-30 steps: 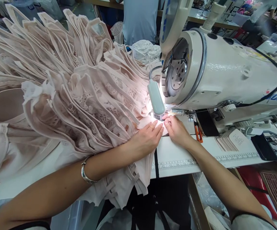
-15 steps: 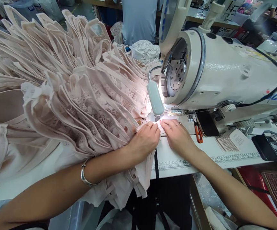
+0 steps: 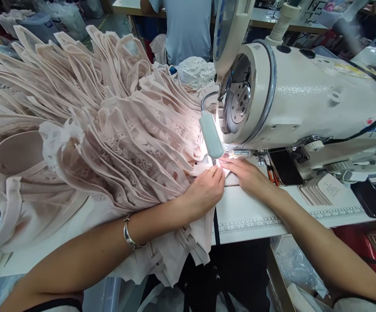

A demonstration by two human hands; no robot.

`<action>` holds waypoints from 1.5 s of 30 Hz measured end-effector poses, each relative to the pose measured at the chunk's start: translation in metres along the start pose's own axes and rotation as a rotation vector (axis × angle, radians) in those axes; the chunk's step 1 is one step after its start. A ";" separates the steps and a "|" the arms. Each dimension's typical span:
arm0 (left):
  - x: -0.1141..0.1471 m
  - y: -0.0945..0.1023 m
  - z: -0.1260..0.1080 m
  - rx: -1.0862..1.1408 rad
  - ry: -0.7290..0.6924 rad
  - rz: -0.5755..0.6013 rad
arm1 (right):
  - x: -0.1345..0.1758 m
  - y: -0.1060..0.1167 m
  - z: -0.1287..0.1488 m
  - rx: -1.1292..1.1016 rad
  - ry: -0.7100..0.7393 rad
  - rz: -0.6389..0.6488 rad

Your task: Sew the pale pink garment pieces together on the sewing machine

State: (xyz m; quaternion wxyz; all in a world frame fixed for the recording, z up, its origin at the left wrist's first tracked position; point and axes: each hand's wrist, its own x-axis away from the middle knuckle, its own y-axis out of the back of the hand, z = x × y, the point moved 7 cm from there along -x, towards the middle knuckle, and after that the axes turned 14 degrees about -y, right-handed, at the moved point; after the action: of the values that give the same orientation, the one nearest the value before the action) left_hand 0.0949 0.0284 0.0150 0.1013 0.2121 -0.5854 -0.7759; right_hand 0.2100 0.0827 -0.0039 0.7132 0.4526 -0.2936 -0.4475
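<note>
A pile of beige lace-trimmed bras point(image 3: 119, 143) covers the left of the sewing table. Closed fingers of my left hand point(image 3: 207, 188) pinch the edge of one beige bra, just in front of the sewing machine's needle area. My right hand point(image 3: 248, 175) comes in from the other side, its fingertips pinching the same lit cloth close by the needle. The sewing machine point(image 3: 305, 95) stands over the work. A small pale green lamp point(image 3: 211, 134) hangs above my fingertips and hides the needle. Glare and my fingers cover most of the held cloth.
To the right lie orange-handled snips point(image 3: 270, 173), a dark phone point(image 3: 285, 167), a fanned stack of beige tags point(image 3: 321, 190) and another dark device point(image 3: 371, 195). A printed ruler point(image 3: 249, 224) runs along the table's front edge. Beyond the machine sits a person in a blue shirt point(image 3: 188, 32).
My right hand has turned, its fingers now pointing more leftward toward the needle. My left hand stays on the cloth, slightly lower relative to the lamp. The whole view has shifted slightly.
</note>
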 end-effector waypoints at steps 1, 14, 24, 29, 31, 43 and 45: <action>-0.001 0.000 0.002 -0.001 0.021 -0.018 | 0.000 -0.001 -0.001 0.000 -0.010 -0.008; 0.001 0.005 0.007 0.004 0.052 -0.055 | 0.001 -0.004 -0.007 0.006 0.029 -0.064; 0.003 0.006 0.009 -0.033 0.042 -0.100 | -0.002 -0.006 -0.005 0.014 -0.056 -0.032; 0.003 0.003 0.012 -0.001 0.047 -0.076 | -0.003 -0.002 0.001 0.002 -0.035 -0.064; 0.003 0.002 0.013 0.008 0.046 -0.076 | -0.003 -0.001 0.002 -0.002 -0.040 -0.065; 0.003 -0.005 0.020 0.058 0.085 -0.030 | -0.005 -0.003 0.000 0.046 -0.082 -0.045; 0.004 -0.006 0.021 0.044 0.083 -0.041 | -0.005 -0.003 0.000 0.051 -0.084 -0.034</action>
State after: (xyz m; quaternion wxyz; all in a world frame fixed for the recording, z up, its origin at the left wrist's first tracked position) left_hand 0.0829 0.0471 0.0130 0.1049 0.2581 -0.5930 -0.7555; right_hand 0.2067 0.0870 -0.0072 0.6809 0.4561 -0.3269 -0.4706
